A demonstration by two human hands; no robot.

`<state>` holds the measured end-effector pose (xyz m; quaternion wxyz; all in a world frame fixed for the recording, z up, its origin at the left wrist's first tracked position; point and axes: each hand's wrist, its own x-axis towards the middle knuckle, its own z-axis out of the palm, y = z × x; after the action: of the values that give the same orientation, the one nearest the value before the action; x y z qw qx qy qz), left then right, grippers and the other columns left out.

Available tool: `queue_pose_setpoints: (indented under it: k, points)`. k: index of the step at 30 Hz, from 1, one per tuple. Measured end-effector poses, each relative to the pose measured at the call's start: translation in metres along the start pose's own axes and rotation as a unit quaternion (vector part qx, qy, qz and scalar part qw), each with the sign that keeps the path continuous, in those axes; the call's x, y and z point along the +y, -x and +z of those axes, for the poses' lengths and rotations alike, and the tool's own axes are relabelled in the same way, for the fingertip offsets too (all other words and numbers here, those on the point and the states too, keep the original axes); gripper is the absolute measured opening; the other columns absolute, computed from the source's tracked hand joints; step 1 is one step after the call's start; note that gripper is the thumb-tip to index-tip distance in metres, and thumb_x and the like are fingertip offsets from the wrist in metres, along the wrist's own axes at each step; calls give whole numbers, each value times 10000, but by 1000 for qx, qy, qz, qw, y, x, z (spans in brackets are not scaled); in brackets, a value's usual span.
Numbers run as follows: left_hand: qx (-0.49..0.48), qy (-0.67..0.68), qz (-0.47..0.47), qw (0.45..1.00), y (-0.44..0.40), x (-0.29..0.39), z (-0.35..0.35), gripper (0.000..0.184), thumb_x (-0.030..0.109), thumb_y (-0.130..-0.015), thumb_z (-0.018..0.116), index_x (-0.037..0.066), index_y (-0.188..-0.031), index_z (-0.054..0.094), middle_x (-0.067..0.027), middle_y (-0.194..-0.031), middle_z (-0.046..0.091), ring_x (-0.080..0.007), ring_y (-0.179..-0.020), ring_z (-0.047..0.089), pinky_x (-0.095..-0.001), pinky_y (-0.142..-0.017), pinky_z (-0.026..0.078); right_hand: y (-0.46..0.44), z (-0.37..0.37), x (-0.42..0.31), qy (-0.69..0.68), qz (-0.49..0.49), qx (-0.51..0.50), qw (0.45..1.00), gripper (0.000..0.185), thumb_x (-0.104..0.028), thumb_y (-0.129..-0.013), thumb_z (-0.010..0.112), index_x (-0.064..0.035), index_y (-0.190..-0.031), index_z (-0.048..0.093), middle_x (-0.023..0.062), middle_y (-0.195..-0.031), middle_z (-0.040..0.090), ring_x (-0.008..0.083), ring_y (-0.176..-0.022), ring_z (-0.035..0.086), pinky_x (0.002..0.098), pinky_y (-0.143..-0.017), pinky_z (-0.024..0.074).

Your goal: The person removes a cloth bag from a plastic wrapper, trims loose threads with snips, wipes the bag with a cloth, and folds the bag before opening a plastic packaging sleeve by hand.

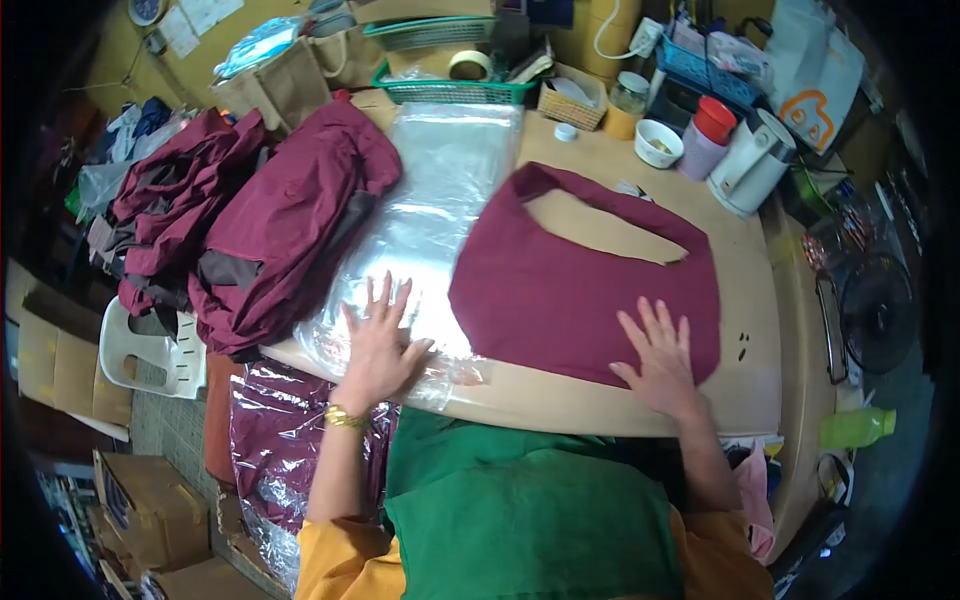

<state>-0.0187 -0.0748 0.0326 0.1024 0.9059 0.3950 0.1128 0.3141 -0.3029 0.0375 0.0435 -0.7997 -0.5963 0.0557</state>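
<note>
A maroon cloth shoulder bag [570,300] lies flat on the table, its strap looped toward the back. My right hand [658,355] rests on the bag's lower right part with fingers spread, holding nothing. To the left of the bag, a stack of clear plastic bags [440,190] lies lengthwise on the table. My left hand [380,345] is spread flat over the near end of that plastic, also holding nothing. A gold bracelet [346,416] circles my left wrist.
Maroon garments [285,220] are heaped at the table's left. Behind stand a green basket [455,93], a white bowl [658,144] and a white kettle [752,165]. A plastic-wrapped maroon bundle [290,440] sits below the front edge, and a white plastic chair [150,350] stands left.
</note>
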Motion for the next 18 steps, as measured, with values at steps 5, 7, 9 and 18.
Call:
queue_pose_setpoints:
  k: [5,7,9,18]
  points:
    - [27,100,10,995,27,-62,-20,525,329,-735,811,92,-1175,650,-176,-1478,439,-390,-1445,274,-616,-1153,160,-11,-31,8,-29,-21,-54,998,679,-383,-841,703,-141,-1430,469,172,-1545,313,371,-1446,239,589,-1169,111]
    - [49,89,49,994,22,-77,-12,264,226,-748,797,78,-937,689,-135,-1361,560,-364,-1407,360,-586,-1144,216,-32,-40,0,-1,-52,-76,996,505,-347,-834,710,-98,-1264,615,167,-1424,483,348,-1385,365,593,-1150,154]
    - [148,45,80,985,10,-60,-11,147,168,-767,772,80,-808,662,-84,-1204,638,-315,-1248,519,-515,-1051,343,-62,-43,-56,-150,-181,67,970,361,-317,-769,771,-54,-994,668,137,-1209,614,312,-1166,553,529,-996,378]
    - [302,183,70,933,14,17,-41,93,63,-838,676,29,-810,594,-115,-785,578,-331,-723,563,-438,-652,429,-166,14,-235,-316,-353,244,846,120,-124,-776,652,-63,-831,566,103,-820,562,306,-838,573,439,-889,388]
